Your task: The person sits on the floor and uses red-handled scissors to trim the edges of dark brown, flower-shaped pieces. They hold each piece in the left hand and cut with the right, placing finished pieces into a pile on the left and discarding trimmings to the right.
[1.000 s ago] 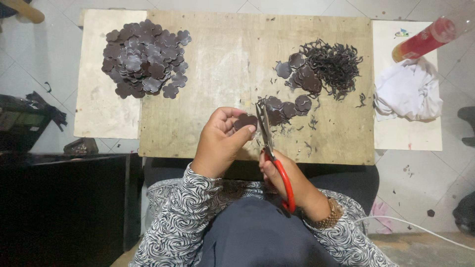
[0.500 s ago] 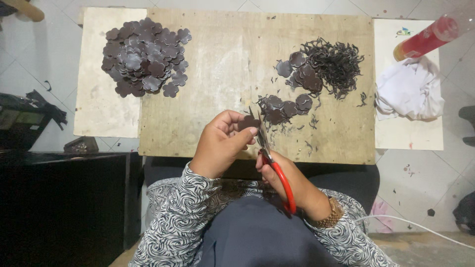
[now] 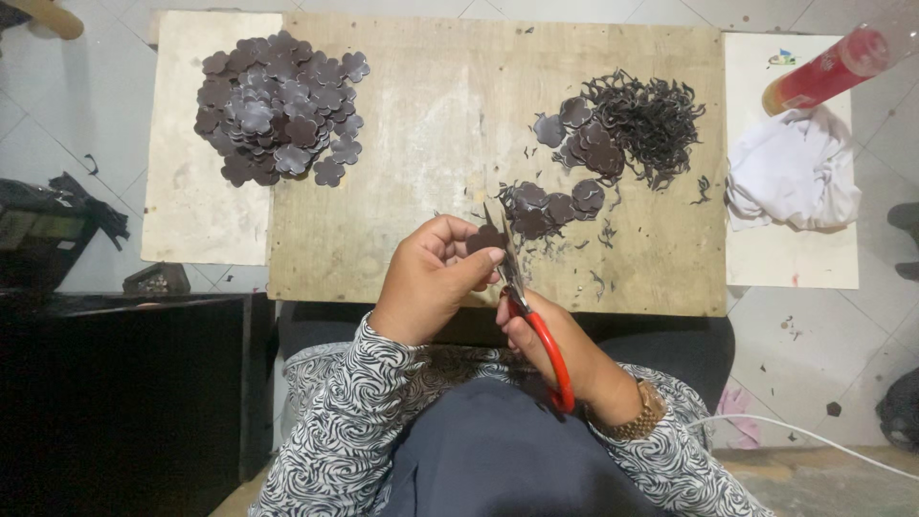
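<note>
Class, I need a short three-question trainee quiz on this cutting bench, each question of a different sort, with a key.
1. True or false: the right hand holds red-handled scissors.
2. What does the left hand pinch at the blades? A) white cloth B) dark flower-shaped piece C) red bottle
3. Name what lies tangled at the board's upper right, beside a few cut shapes.

Key: 1 true. 2 B, the dark flower-shaped piece. 3 A heap of thin dark trimmings.
</note>
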`<control>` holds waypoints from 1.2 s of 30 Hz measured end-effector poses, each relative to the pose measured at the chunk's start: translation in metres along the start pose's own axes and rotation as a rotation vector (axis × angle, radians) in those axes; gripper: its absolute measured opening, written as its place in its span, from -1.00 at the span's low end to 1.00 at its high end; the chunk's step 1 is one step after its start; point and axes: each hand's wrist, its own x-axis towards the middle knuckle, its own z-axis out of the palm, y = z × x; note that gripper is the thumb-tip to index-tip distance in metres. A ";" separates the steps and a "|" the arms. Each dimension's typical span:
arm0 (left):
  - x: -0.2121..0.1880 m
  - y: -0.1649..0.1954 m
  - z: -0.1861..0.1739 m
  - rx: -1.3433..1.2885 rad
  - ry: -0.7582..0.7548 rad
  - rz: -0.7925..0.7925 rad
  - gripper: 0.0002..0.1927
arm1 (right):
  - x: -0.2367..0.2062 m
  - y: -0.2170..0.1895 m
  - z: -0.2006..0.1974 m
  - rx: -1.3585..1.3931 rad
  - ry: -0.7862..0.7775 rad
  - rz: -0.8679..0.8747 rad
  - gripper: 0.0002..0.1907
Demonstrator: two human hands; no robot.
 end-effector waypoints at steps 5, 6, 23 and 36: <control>0.001 -0.003 0.001 -0.017 0.006 -0.001 -0.80 | 0.002 0.004 0.002 -0.036 0.026 -0.008 -0.54; 0.002 -0.004 0.001 -0.016 0.011 -0.001 -0.80 | 0.002 0.004 0.002 -0.047 0.036 -0.001 -0.54; 0.004 -0.005 -0.002 -0.101 -0.008 -0.024 -0.81 | 0.000 0.006 0.005 0.003 0.069 0.012 -0.48; 0.005 -0.005 -0.005 -0.126 0.012 -0.015 -0.83 | 0.000 0.003 0.004 0.006 0.059 -0.006 -0.50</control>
